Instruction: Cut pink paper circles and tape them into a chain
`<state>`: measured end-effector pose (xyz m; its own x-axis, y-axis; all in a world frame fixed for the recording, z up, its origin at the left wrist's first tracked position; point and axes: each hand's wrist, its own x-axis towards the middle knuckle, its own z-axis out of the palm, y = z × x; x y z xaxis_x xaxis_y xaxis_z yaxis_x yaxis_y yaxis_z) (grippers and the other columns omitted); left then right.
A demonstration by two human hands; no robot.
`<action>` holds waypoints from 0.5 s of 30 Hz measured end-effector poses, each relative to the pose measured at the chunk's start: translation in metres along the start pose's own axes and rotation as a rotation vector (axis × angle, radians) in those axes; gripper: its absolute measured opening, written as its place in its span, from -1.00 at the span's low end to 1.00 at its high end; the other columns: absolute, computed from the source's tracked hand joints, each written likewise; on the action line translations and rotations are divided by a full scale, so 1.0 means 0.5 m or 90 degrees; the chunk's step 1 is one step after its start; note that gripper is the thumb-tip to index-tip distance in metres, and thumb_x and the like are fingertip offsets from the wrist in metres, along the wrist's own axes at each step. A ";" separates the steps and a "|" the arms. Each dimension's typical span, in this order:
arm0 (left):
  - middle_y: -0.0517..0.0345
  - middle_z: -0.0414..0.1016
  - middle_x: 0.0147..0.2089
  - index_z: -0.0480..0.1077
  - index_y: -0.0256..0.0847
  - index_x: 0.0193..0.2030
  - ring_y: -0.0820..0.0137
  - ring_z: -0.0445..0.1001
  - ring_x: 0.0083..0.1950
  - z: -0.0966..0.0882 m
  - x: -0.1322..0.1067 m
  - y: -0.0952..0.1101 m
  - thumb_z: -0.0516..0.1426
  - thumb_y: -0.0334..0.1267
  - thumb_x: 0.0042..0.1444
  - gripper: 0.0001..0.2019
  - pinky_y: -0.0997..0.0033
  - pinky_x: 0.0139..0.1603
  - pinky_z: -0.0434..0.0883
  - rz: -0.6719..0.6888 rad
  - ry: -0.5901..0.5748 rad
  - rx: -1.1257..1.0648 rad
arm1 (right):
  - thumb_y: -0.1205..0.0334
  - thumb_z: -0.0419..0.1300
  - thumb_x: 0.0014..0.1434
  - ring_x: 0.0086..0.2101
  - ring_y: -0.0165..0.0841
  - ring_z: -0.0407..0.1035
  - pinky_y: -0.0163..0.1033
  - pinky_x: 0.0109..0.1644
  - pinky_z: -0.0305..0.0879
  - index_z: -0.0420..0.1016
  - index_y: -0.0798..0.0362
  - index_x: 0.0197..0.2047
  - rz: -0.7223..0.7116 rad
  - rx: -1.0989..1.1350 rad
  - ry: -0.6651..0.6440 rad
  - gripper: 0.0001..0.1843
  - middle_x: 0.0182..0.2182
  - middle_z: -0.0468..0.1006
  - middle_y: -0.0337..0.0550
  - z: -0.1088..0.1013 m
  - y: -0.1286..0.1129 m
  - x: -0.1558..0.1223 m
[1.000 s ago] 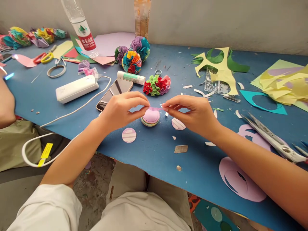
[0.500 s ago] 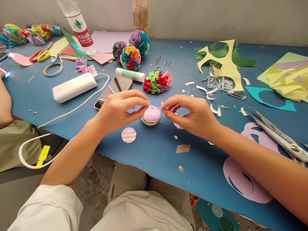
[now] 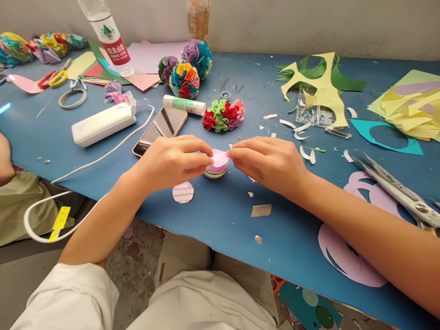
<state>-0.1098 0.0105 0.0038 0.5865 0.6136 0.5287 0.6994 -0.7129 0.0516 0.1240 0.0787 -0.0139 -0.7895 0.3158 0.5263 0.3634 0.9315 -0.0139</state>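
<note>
A light purple paper circle (image 3: 220,159) is pinched at its two sides, just over a small stack of cut paper circles (image 3: 216,173). The fingers and thumb of my left hand (image 3: 172,160) close on its left edge. My right hand (image 3: 271,158) has its fingertips pressed together on the right edge, with the thumb mostly hidden. Whether the circle touches the stack cannot be made out. One loose purple circle with pale stripes (image 3: 183,192) lies below my left hand. Another piece is nearly covered by my right hand.
Behind my hands are a phone (image 3: 161,129), a glue stick (image 3: 184,105) and curled paper flowers (image 3: 223,116). Large scissors (image 3: 405,195) and purple offcuts (image 3: 350,261) lie on the right. A white power bank (image 3: 103,124) with its cable and a water bottle (image 3: 112,43) stand left.
The purple paper between my hands has tipped, from nearly edge-on to showing its face. My right fingers have come together and lie flatter over the thumb.
</note>
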 end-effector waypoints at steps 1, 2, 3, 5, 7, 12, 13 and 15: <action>0.18 0.63 -0.22 0.52 -0.13 -0.33 0.47 0.56 -0.24 -0.001 -0.001 0.000 0.08 -0.30 0.26 -0.79 0.52 -0.31 0.41 0.008 -0.010 0.023 | 0.19 -0.02 0.34 -0.31 -0.33 0.50 -0.22 -0.27 0.37 0.52 -0.11 -0.20 -0.014 -0.024 -0.011 -0.73 -0.28 0.66 -0.18 0.000 0.001 0.000; 0.19 0.63 -0.23 0.52 -0.14 -0.34 0.47 0.55 -0.24 -0.002 -0.001 0.001 0.07 -0.31 0.26 -0.79 0.52 -0.35 0.38 0.016 -0.020 0.045 | 0.20 -0.03 0.35 -0.31 -0.33 0.50 -0.21 -0.26 0.36 0.52 -0.12 -0.19 -0.023 -0.042 -0.024 -0.72 -0.27 0.66 -0.19 0.000 0.001 0.000; 0.20 0.63 -0.24 0.51 -0.14 -0.34 0.48 0.55 -0.25 -0.003 -0.001 0.001 0.06 -0.33 0.26 -0.78 0.53 -0.38 0.36 0.023 -0.029 0.065 | 0.21 -0.04 0.35 -0.30 -0.34 0.50 -0.20 -0.25 0.36 0.52 -0.13 -0.17 -0.030 -0.052 -0.039 -0.71 -0.25 0.66 -0.21 0.000 0.002 0.000; 0.22 0.63 -0.26 0.50 -0.13 -0.34 0.49 0.55 -0.25 -0.005 -0.002 0.004 0.04 -0.35 0.25 -0.77 0.55 -0.42 0.32 0.039 -0.036 0.095 | 0.23 -0.05 0.36 -0.29 -0.35 0.49 -0.20 -0.23 0.34 0.51 -0.15 -0.15 -0.038 -0.054 -0.069 -0.70 -0.23 0.66 -0.22 -0.003 0.001 0.001; 0.23 0.62 -0.28 0.48 -0.14 -0.36 0.51 0.54 -0.27 -0.007 -0.002 0.007 0.04 -0.37 0.25 -0.78 0.56 -0.43 0.31 0.055 -0.025 0.109 | 0.23 -0.05 0.36 -0.29 -0.35 0.49 -0.20 -0.23 0.32 0.51 -0.14 -0.15 -0.039 -0.040 -0.078 -0.70 -0.22 0.65 -0.22 -0.006 0.001 0.001; 0.23 0.60 -0.30 0.46 -0.17 -0.38 0.51 0.52 -0.31 -0.009 -0.002 0.009 0.06 -0.40 0.23 -0.79 0.55 -0.47 0.27 0.079 0.006 0.140 | 0.22 -0.04 0.36 -0.32 -0.36 0.47 -0.19 -0.27 0.28 0.51 -0.13 -0.16 -0.035 -0.036 -0.062 -0.72 -0.21 0.65 -0.21 -0.009 0.002 0.003; 0.23 0.60 -0.29 0.46 -0.17 -0.38 0.51 0.52 -0.30 -0.009 -0.003 0.009 0.05 -0.40 0.23 -0.79 0.55 -0.48 0.27 0.077 0.001 0.144 | 0.23 -0.05 0.36 -0.32 -0.36 0.47 -0.19 -0.27 0.28 0.51 -0.13 -0.15 -0.041 -0.050 -0.070 -0.71 -0.21 0.65 -0.21 -0.008 0.003 0.003; 0.22 0.60 -0.28 0.46 -0.16 -0.38 0.51 0.52 -0.29 -0.009 -0.004 0.008 0.04 -0.41 0.23 -0.78 0.56 -0.48 0.26 0.066 -0.018 0.146 | 0.27 -0.08 0.37 -0.32 -0.37 0.47 -0.20 -0.27 0.29 0.51 -0.13 -0.13 -0.059 -0.082 -0.088 -0.68 -0.22 0.65 -0.22 -0.006 0.003 0.005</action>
<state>-0.1098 0.0050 0.0069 0.6691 0.5524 0.4971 0.7073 -0.6787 -0.1978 0.1243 0.0801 -0.0101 -0.8793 0.2604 0.3988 0.3399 0.9296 0.1425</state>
